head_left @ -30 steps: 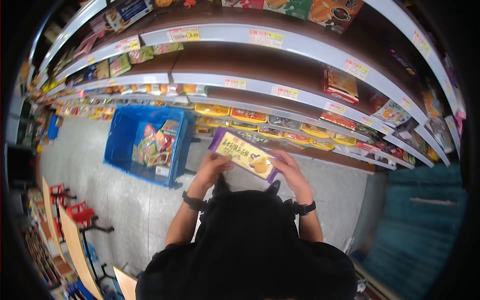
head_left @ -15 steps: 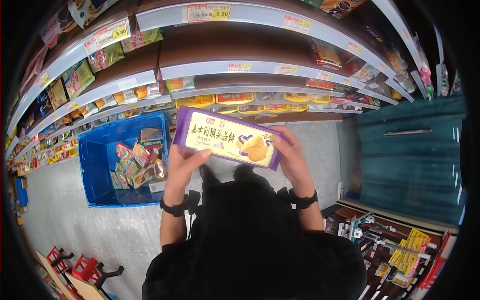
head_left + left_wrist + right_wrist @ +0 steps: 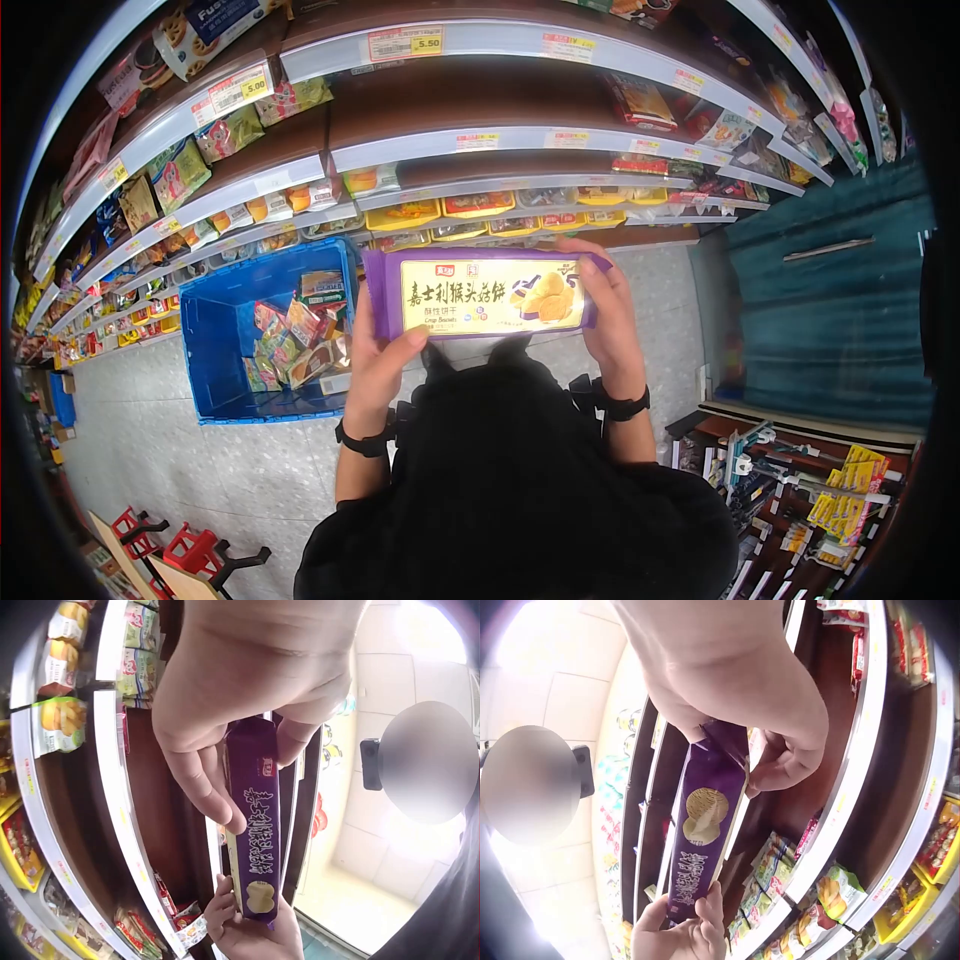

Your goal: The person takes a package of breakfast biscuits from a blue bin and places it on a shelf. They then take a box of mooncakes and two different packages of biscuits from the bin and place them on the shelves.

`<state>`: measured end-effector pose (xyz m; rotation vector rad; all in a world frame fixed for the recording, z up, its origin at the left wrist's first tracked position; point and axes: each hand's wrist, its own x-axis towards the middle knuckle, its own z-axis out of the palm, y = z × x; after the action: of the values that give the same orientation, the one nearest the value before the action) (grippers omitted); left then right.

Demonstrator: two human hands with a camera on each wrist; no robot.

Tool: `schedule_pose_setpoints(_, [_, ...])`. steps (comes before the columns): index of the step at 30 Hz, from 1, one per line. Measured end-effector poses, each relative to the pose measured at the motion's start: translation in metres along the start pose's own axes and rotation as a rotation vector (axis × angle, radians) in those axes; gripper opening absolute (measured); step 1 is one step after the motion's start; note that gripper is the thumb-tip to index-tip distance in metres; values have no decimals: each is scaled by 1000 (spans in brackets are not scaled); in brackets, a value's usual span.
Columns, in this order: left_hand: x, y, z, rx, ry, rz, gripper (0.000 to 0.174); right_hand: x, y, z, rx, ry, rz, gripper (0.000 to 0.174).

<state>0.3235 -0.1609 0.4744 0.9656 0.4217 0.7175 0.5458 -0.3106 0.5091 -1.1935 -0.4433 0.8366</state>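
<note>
Both hands hold a long purple-and-cream pack of biscuits (image 3: pixel 490 290) in front of the body, its printed front turned up toward the head camera. The left hand (image 3: pixel 378 372) grips the left end, thumb across the lower front corner. At the other end the right hand (image 3: pixel 612 322) holds the pack, its fingers partly hidden behind. In the left wrist view, the purple side of the biscuit pack (image 3: pixel 253 817) shows between the thumb and fingers of the left hand (image 3: pixel 247 682). The right wrist view has the right hand (image 3: pixel 735 697) pinching the pack's end (image 3: pixel 705 802).
A blue crate (image 3: pixel 215 340) holding several packaged snacks stands on the floor at left. Store shelves (image 3: pixel 480 100) with price tags curve across the front. Yellow bins (image 3: pixel 400 215) line the lower shelf. Red stools (image 3: pixel 190 548) are at lower left, a green curtain (image 3: pixel 820 310) at right.
The biscuit pack has come closer to the head camera and turned from slanted to nearly level, both hands keeping hold. The head view has tilted and shifted, so the crate and shelves appear larger.
</note>
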Motion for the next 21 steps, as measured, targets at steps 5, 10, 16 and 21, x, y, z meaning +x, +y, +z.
schedule_pose_setpoints(5, [-3, -9, 8, -58, 61, -85, 79, -18, -4, -6, 30, 23, -33, 42])
schedule_pose_setpoints(10, [-4, -18, 24, -32, -23, -90, 81, -35, -14, -21, 24, 0, 2, 50])
schedule_pose_setpoints(16, [-1, -12, 79, 104, -182, -41, 91, -32, -27, -64, 130, -41, -4, 48])
schedule_pose_setpoints(21, [-6, -25, 117, 174, -150, -26, 88, -21, -36, -114, 315, -141, -15, 47])
